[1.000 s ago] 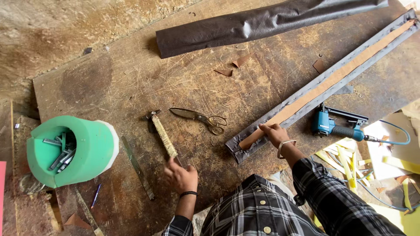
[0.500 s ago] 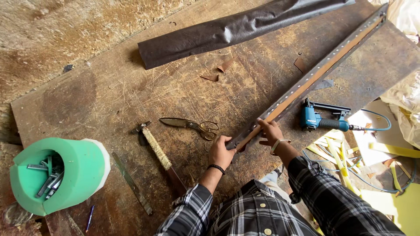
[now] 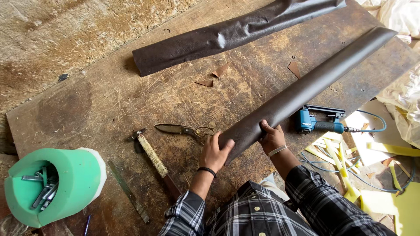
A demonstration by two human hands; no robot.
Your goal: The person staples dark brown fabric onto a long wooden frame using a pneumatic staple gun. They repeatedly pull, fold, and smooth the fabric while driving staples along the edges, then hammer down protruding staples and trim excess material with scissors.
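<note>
Now both hands (image 3: 243, 146) grip the flipped, leather-covered strip (image 3: 306, 87).

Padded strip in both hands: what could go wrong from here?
The scissors lie touching the left hand, which could catch on them. The padded strip passes right beside the blue staple gun, so swinging it might knock the gun off the workbench edge.
</note>
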